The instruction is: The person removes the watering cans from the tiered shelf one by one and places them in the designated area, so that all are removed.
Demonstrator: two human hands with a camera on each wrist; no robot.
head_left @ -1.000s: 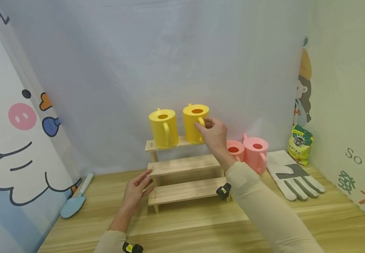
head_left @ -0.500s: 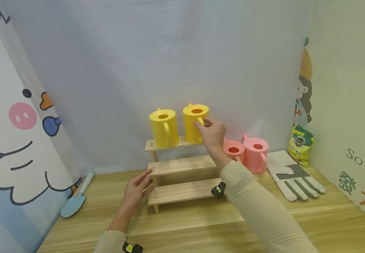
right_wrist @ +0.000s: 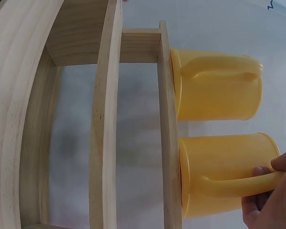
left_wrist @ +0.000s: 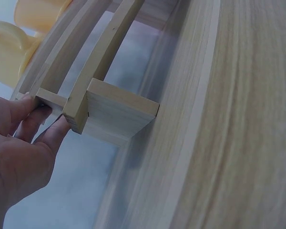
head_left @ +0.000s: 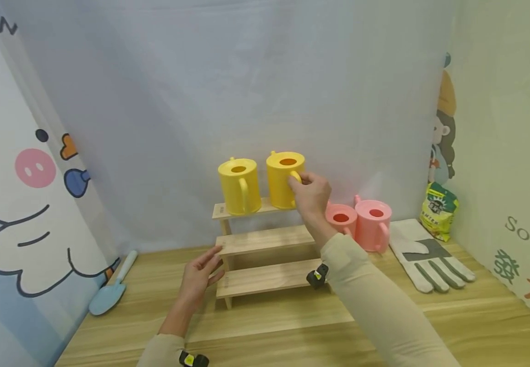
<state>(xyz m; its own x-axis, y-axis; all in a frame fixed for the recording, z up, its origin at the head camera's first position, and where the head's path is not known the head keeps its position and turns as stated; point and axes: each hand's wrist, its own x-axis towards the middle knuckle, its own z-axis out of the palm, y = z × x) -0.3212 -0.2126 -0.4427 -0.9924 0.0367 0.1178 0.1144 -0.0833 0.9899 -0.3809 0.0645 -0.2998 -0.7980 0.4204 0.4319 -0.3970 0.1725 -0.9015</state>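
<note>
Two yellow watering cans stand upright on the top tier of a three-tier wooden rack (head_left: 265, 239). My right hand (head_left: 312, 194) pinches the handle of the right yellow watering can (head_left: 281, 186); in the right wrist view its fingers and thumb sit at the upper end of that handle (right_wrist: 233, 186). The left yellow watering can (head_left: 234, 189) has no hand on it. At the rack's left end, my left hand (head_left: 194, 278) touches the ends of the tiers with its fingertips, as the left wrist view shows, its fingers loosely extended.
Two pink watering cans, one partly behind my right arm (head_left: 340, 218) and one beside it (head_left: 372, 224), stand right of the rack. Further right lie white-and-grey gloves (head_left: 425, 255) and a green-yellow packet (head_left: 438, 211). A light-blue trowel (head_left: 111, 288) lies at the left.
The right forearm has shifted slightly left, while the hand stays at the handle. Both yellow watering cans keep their places on the top tier. The left hand has hardly moved.
</note>
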